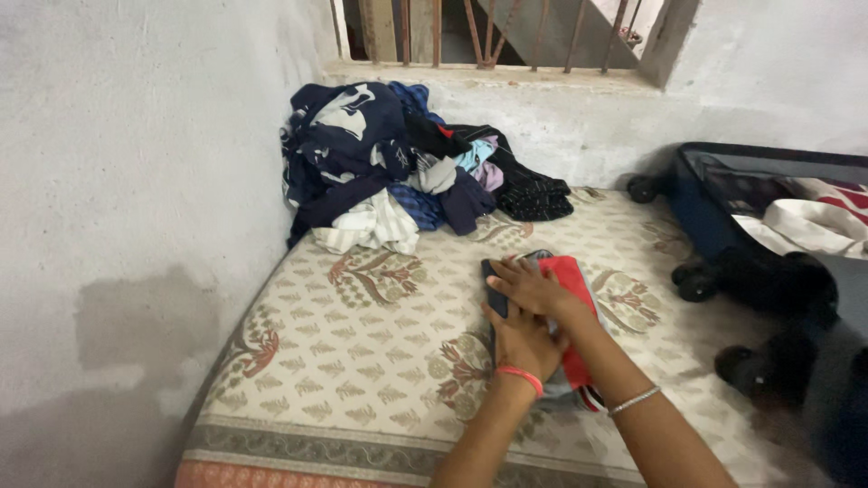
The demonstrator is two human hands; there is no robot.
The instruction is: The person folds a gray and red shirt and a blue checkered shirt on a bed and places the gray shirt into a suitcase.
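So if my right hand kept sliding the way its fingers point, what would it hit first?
The right hand points up-left across the folded red and grey garment. Beyond that lies bare patterned mattress, then probably the clothes pile, though depth is unclear.

mattress [362, 352]: matt printed cloth | wall [136, 181]: rough plaster | window bars [470, 32]: rusty metal

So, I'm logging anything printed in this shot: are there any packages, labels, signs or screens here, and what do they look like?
None in view: only a folded red and grey garment under both hands, a heap of clothes by the wall, and an open dark suitcase at right.
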